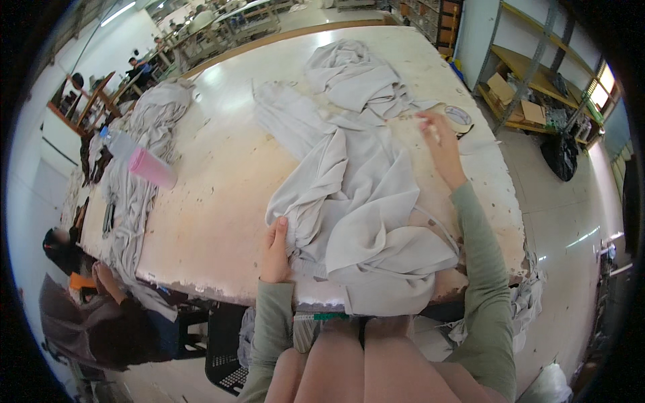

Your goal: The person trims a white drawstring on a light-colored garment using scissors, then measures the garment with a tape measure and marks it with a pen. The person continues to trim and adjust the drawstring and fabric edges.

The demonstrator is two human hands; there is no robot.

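Note:
A light grey garment (376, 181) of soft cloth lies rumpled across the table (215, 221), its near folds reaching the front edge. My left hand (274, 250) is closed on its left side, at a gathered, elastic-looking edge, with the thumb on top. Raised on the right, my right hand (442, 149) is off the garment, its fingers slightly bent and apart; they are a little blurred, and I see nothing in them. Just beyond it is a roll of tape (458, 118). A bunched heap of similar grey cloth (353, 74) lies at the far side, against the garment.
More grey cloth (151, 124) is heaped along the table's left side, beside a pink-based bottle (151, 168). A person (101, 316) sits at the lower left, near a black plastic crate (225, 349). Metal shelving (537, 74) with cardboard stands at the right.

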